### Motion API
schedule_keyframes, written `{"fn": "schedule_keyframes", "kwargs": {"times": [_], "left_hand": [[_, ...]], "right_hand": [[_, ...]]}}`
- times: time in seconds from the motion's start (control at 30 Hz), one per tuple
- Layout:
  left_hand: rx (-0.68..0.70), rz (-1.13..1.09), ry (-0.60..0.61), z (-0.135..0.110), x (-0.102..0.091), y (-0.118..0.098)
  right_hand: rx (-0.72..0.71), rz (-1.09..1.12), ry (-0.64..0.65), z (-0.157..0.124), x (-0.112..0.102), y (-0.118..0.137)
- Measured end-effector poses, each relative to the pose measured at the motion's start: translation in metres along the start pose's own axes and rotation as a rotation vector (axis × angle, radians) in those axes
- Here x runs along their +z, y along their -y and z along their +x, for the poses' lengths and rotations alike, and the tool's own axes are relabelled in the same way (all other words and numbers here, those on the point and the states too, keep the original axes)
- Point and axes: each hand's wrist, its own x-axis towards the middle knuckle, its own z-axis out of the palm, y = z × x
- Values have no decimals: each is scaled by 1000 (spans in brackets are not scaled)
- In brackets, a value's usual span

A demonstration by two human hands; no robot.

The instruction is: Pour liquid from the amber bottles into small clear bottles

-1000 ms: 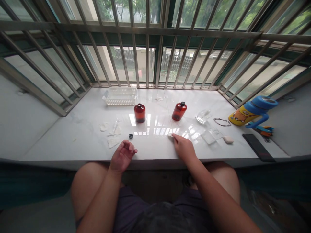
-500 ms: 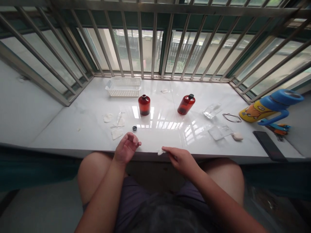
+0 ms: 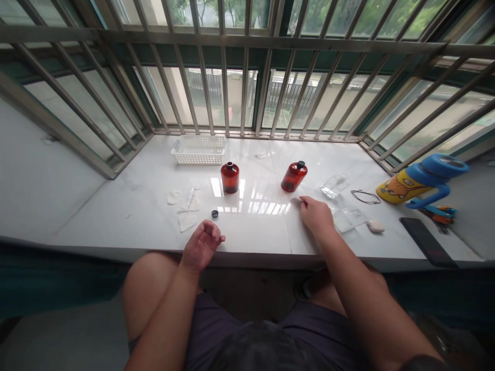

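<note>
Closest in, over bare knees [image 3: 150,293] and dark purple shorts [image 3: 235,335], the left hand [image 3: 201,245] hovers just above the front edge of a white, marble-like desk [image 3: 116,221]. Its grip is loosely apart, fingers curled upward around nothing. The right hand [image 3: 317,219] rests further along, its fingers close together and pointing at a tiny pale scrap [image 3: 296,202]; whether they are clamped on it I cannot tell.

Just beyond the left hand lies a small black bottle cap [image 3: 214,214], near soft white cotton pads [image 3: 187,222] and a thin clear strip [image 3: 191,198]. The cap probably belongs to the round amber glass bottle [image 3: 230,178] behind it, whose neck looks open, and seems set down within easy reach. A second amber bottle with a black cap [image 3: 294,178] stands to the right. Further right lie clear plastic sheets [image 3: 350,220], a pale pebble-like lump [image 3: 376,226], a yellow cartoon flask with a blue lid [image 3: 402,186] and a black phone [image 3: 427,241]. At the back, a white plastic basket [image 3: 199,150] sits against steel window bars [image 3: 247,77].
</note>
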Motion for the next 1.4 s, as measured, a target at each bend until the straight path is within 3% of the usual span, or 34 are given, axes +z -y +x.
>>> {"fn": "schedule_keyframes", "kwargs": {"times": [0.13,0.2,0.3,0.43,0.53,0.67,0.8,0.9,1.0,1.1,1.3,1.4], "left_hand": [[-8,0,-1,0,1,-1],[-12,3,-8,0,1,-1],[-11,4,-11,-1,1,-1],[-6,9,0,-1,0,0],[2,12,-3,-1,-1,1],[-1,8,-13,-1,1,0],[-5,8,-13,-1,3,-1],[0,5,-8,-1,3,0],[-1,-2,-6,-1,2,0],[-8,-4,-3,-1,1,0],[-4,7,-5,-1,1,0],[-5,10,-11,-1,1,0]], "right_hand": [[-145,37,58,-22,25,43],[-257,85,92,-50,37,71],[-596,245,154,-105,50,107],[-849,367,148,-166,47,132],[-763,468,214,-179,31,131],[-420,633,301,-152,2,113],[-170,532,121,-95,-15,72],[-113,299,-55,-55,-13,36],[-61,107,-41,-38,-1,14],[-104,58,-9,-57,16,20],[-629,285,53,-163,40,82],[-731,379,102,-198,41,104]]}}
